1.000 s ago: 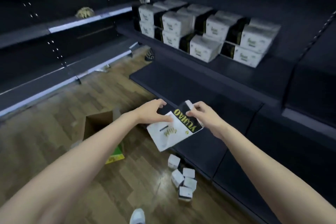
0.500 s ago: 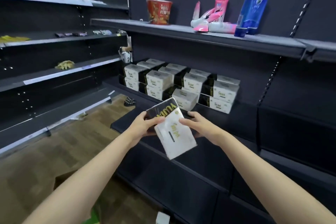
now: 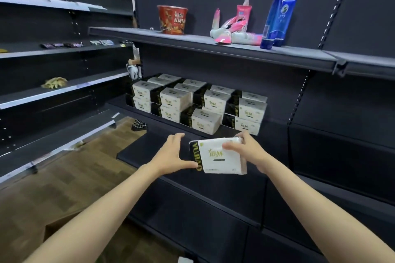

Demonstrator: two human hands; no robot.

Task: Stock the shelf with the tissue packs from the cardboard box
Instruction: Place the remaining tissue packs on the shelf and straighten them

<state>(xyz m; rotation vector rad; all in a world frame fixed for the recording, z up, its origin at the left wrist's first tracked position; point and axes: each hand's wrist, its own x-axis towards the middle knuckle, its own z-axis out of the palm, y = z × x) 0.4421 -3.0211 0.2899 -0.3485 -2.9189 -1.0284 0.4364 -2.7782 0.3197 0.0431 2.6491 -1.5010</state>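
Note:
A white tissue pack (image 3: 220,159) with a black end strip hangs in front of the dark shelf (image 3: 171,127). My right hand (image 3: 248,151) grips its right side, thumb across the front face. My left hand (image 3: 171,153) is spread beside the pack's black end, and its thumb tip touches the lower left corner. Several stacked tissue packs (image 3: 198,104) fill the shelf just behind, two layers deep, with one pack (image 3: 206,120) standing alone at the front. A corner of the cardboard box (image 3: 62,223) shows at the lower left, behind my left arm.
The shelf above carries a red noodle cup (image 3: 172,19), pink tubes (image 3: 234,28) and blue tubes (image 3: 277,17). To the left runs a second shelving unit (image 3: 59,92) holding a few small items. Below lies wooden floor (image 3: 81,168), and a lower dark shelf (image 3: 192,194) juts toward me.
My view rose from the floor and box to the shelf. The pack came up toward the stacked packs and turned level. My left hand loosened from gripping it to a spread hand at its end.

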